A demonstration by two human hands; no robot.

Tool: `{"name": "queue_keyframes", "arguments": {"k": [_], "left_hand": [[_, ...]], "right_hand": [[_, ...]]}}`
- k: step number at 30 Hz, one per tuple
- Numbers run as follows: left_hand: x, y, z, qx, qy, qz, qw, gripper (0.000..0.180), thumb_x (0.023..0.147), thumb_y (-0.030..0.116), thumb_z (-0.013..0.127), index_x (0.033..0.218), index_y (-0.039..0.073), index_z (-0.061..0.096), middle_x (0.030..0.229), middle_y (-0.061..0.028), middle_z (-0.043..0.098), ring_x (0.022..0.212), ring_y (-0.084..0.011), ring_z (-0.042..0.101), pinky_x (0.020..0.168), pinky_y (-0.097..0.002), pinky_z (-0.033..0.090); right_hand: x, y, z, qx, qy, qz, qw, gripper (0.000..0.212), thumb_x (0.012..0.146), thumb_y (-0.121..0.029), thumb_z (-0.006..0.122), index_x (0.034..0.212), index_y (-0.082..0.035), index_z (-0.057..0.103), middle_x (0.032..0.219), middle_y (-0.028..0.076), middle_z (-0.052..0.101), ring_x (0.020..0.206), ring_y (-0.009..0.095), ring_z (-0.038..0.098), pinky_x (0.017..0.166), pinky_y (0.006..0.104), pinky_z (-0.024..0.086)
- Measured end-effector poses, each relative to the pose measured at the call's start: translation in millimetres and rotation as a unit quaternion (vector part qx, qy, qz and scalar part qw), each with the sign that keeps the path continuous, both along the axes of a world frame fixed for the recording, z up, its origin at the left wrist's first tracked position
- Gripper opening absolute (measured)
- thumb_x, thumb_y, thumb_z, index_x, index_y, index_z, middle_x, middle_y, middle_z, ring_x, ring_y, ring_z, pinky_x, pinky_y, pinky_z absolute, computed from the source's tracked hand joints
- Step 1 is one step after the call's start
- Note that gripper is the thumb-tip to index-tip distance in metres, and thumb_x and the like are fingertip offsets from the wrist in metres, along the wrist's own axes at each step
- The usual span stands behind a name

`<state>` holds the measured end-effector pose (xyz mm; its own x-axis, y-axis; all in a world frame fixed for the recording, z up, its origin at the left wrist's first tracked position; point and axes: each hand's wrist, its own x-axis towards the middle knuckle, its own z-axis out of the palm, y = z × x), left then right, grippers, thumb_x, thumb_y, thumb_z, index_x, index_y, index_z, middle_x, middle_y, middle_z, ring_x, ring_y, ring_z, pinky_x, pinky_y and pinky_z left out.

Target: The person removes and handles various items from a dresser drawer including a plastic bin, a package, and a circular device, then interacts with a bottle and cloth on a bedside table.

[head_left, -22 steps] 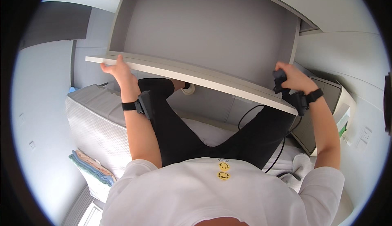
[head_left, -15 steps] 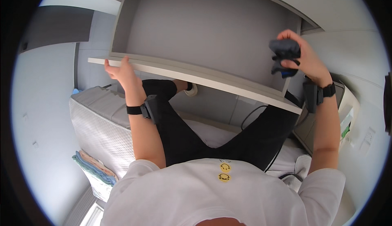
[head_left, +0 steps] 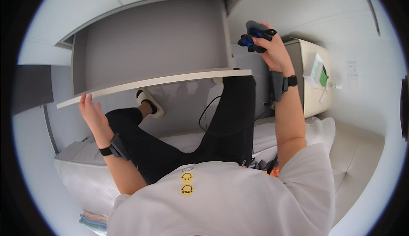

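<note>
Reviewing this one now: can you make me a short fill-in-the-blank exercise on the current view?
1. The dark item in the right hand shows one bright colour, ____.
2. The left hand is at the front panel of the pulled-out ____.
3. The trousers are ____.
4. The lower two round prints on the white shirt are coloured ____.

Missing words: blue; drawer; black; yellow.

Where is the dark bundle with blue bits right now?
In the head view, the dark bundle is in the upper part, right of centre, held in the right hand, just right of the open drawer.
</note>
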<state>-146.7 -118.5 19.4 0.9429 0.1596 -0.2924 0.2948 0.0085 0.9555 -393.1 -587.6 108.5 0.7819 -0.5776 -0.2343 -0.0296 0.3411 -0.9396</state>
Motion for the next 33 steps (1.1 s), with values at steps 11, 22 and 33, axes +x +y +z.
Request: {"name": "queue_keyframes", "arguments": {"k": [11,22,33], "left_hand": [[-53.3,-46.6,32.9,-0.073,-0.010,-0.250,0.965,0.038,0.095,0.025,0.053,0.129,0.008,0.048,0.135,-0.0064,0.043,0.116,-0.0253,0.055,0.092,-0.0320,0.041],[-78.3,-114.7,35.4,-0.050,0.007,-0.307,0.950,0.038,0.093,0.030,0.056,0.125,0.010,0.051,0.131,-0.0038,0.049,0.115,-0.0233,0.053,0.089,-0.0330,0.041],[-79.0,-135.4,30.2,-0.032,0.084,-0.284,0.955,0.040,0.090,0.034,0.058,0.125,0.014,0.055,0.123,-0.0025,0.056,0.102,-0.0205,0.056,0.081,-0.0336,0.041]], "right_hand": [[-240.2,-73.5,-87.5,0.300,-0.177,-0.499,0.793,0.016,0.084,0.002,0.063,0.093,-0.001,0.050,0.087,0.007,0.052,0.074,0.017,0.049,0.057,0.0290,0.042],[-424.9,-179.9,-169.5,-0.218,0.385,-0.456,0.772,0.041,0.081,-0.024,0.066,0.113,0.002,0.062,0.099,0.019,0.066,0.089,0.027,0.064,0.083,0.0349,0.048],[-325.7,-172.4,-146.0,0.056,0.032,-0.575,0.815,0.025,0.086,-0.023,0.063,0.090,0.001,0.057,0.073,0.008,0.060,0.056,0.015,0.056,0.049,0.0267,0.048]]}}
